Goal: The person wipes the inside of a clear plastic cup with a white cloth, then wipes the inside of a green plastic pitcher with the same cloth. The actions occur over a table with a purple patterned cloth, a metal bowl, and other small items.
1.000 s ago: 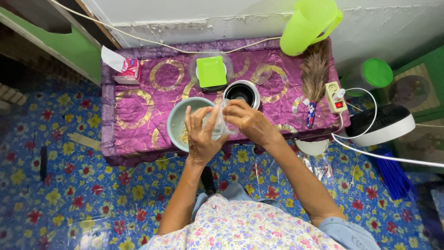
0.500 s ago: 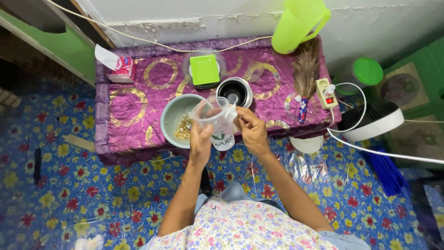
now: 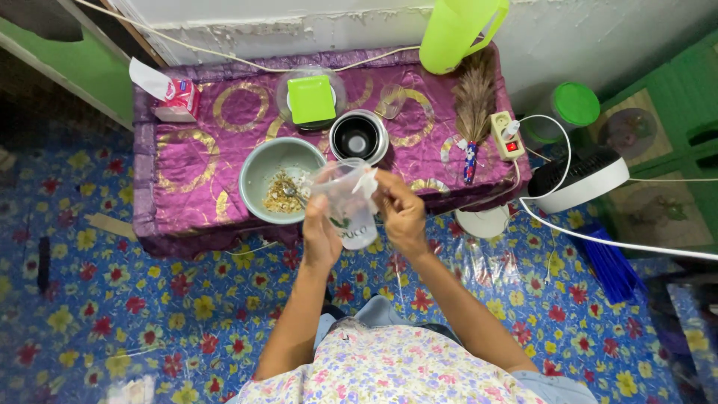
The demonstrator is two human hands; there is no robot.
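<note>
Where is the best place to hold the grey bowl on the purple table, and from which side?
Probably the near rim of the grey bowl, taken from the person's side with fingers outside and thumb over the edge. The bowl stands upright at the front of the table; food and a spoon fill the middle, so the rim is the free part.

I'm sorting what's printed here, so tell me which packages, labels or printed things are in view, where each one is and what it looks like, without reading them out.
Tissue pack: far left corner of the purple table, boxy, red and white, a white sheet sticking up.
Clear plastic cup: held in the left hand, right hand at its rim; green and dark printed mark on its side.
No screens or signs show.
</note>
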